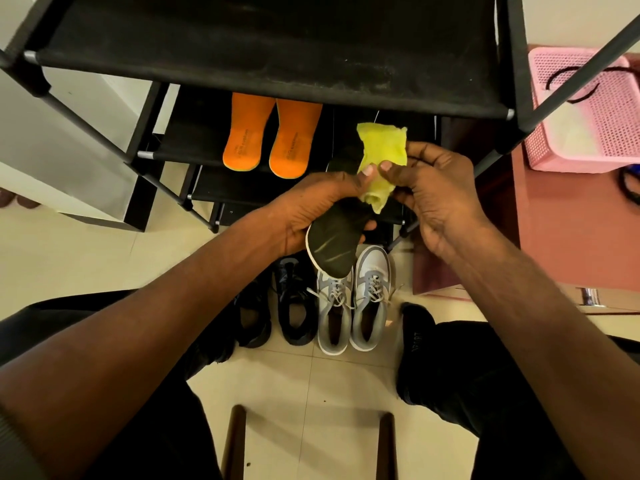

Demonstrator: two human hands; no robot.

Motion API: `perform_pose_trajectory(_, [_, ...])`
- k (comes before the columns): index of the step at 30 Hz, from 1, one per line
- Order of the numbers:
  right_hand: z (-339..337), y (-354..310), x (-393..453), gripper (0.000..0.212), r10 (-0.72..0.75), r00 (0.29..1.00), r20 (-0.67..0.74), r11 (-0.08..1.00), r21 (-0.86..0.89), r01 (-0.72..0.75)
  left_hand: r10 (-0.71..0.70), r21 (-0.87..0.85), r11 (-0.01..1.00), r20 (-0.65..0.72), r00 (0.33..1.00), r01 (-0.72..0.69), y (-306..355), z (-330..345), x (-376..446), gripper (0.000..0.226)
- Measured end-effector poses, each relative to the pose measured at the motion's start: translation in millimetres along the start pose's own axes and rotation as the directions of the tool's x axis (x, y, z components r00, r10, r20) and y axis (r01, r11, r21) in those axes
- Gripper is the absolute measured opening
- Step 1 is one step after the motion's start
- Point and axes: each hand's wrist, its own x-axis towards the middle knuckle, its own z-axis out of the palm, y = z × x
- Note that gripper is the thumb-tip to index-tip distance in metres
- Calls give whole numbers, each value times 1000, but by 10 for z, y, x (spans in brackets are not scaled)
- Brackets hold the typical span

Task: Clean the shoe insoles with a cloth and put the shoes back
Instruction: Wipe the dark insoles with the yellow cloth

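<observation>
My left hand (pixel 311 209) grips a dark insole (pixel 332 247) with a white edge, held above the floor in front of the rack. My right hand (pixel 433 192) pinches a yellow cloth (pixel 381 147) against the insole's upper part; my left thumb also touches the cloth. Two orange insoles (pixel 273 133) lie side by side on a middle shelf of the black shoe rack (pixel 270 81). A pair of grey and white sneakers (pixel 353 299) stands on the tiled floor below my hands, with a pair of black shoes (pixel 277 306) to their left.
A pink perforated basket (pixel 585 109) sits on a reddish surface (pixel 571 230) at the right. My feet in black socks (pixel 415 344) rest on the floor. Two dark chair legs (pixel 235 441) show at the bottom. A white cabinet (pixel 52 161) stands at the left.
</observation>
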Motion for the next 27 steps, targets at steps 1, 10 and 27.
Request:
perform_pose_trajectory(1, [19,5,-10,29,-7,1000,0,1000,-2,7,0,-2,1000,13,1000,0,-9,15,6,54])
perform_pose_trajectory(10, [-27,32,-2,8,159,987,10,978,-141,-156,35,-34,999,-46,998,-36,-58,-17,40,24])
perform_pose_trajectory(27, [-58,-13,-20,7,116,990,84,971,-220,-95,106,-124,985,-131,986,-122,23,-19,61,14])
